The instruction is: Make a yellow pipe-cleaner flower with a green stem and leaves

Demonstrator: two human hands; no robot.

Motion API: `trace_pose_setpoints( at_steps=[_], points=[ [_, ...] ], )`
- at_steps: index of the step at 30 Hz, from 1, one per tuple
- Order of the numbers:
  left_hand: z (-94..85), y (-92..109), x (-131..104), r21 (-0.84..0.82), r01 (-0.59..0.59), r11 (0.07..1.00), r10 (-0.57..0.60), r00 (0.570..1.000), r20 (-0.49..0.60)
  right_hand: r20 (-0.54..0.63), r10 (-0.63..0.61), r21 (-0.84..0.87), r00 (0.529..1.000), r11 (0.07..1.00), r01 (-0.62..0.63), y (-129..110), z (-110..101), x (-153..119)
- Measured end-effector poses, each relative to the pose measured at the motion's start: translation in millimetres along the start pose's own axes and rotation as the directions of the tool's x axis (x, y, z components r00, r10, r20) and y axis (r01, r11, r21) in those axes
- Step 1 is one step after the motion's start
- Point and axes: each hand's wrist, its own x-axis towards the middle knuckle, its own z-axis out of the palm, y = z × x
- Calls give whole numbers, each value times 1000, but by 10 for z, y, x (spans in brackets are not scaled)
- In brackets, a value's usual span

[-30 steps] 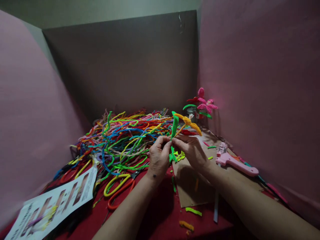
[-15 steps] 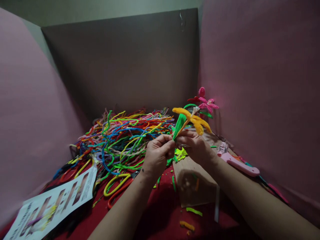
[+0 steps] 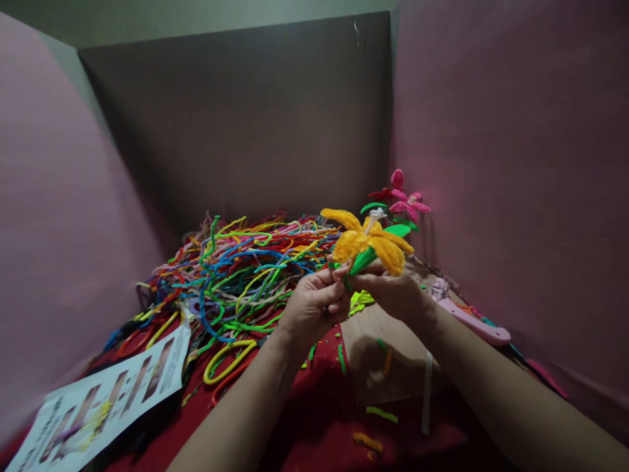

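An orange pipe-cleaner flower with a whitish centre stands above my two hands, its petals spread. Green pipe-cleaner leaves sit beneath and behind the petals. My left hand is closed, pinching the flower's stem low down between thumb and fingers. On the other side, my right hand has its fingers together at the base of the green leaf, close against the stem; some of its fingertips are hidden behind the leaf.
Left of my hands lies a big heap of coloured pipe cleaners. Scissors with yellow and red handles and a printed sheet are nearer. At right are a pink-handled tool, a board and pink flowers. Scraps dot the red cloth.
The orange flower has turned, so its petals now face me more and spread to the left. A green leaf has swung from the stem's left side to its right.
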Motion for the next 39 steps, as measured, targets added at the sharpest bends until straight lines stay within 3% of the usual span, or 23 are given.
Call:
trace_pose_setpoints(
  at_steps=[5,9,12,15,19,22,24,27,30,33,39],
  points=[
    [28,2,20,42,-27,999,28,999,-35,-67,-26,27,997,999,28,4,50,-7],
    [52,-38,50,230,-107,967,148,974,-169,-183,-27,43,983,998,35,113,102,-3],
    [65,-93,46,457,-179,871,325,907,-266,-269,-29,36,963,999,40,196,140,-3],
    [53,-150,22,658,-208,723,471,846,-250,-339,-24,35,940,999,38,234,171,-12],
    [-2,-187,9,797,-199,571,563,801,-203,-339,17,68,941,998,7,235,188,-32],
    [-7,-172,15,809,-198,553,584,785,-206,-322,19,45,946,999,-5,228,181,-39],
    [14,-150,20,761,-186,621,545,801,-249,-303,12,19,953,1000,-7,222,171,-39],
    [49,-115,24,599,-156,786,409,857,-313,-264,9,11,964,1000,-6,213,153,-32],
    [69,-76,19,410,-136,902,277,910,-308,-243,-4,1,970,1000,4,188,129,-19],
    [81,-30,2,289,-98,952,177,949,-262,-201,-3,-13,980,1000,0,135,92,-6],
    [52,24,-18,78,49,996,-42,995,-92,-22,128,145,992,982,-123,45,2,-2]
  ],
)
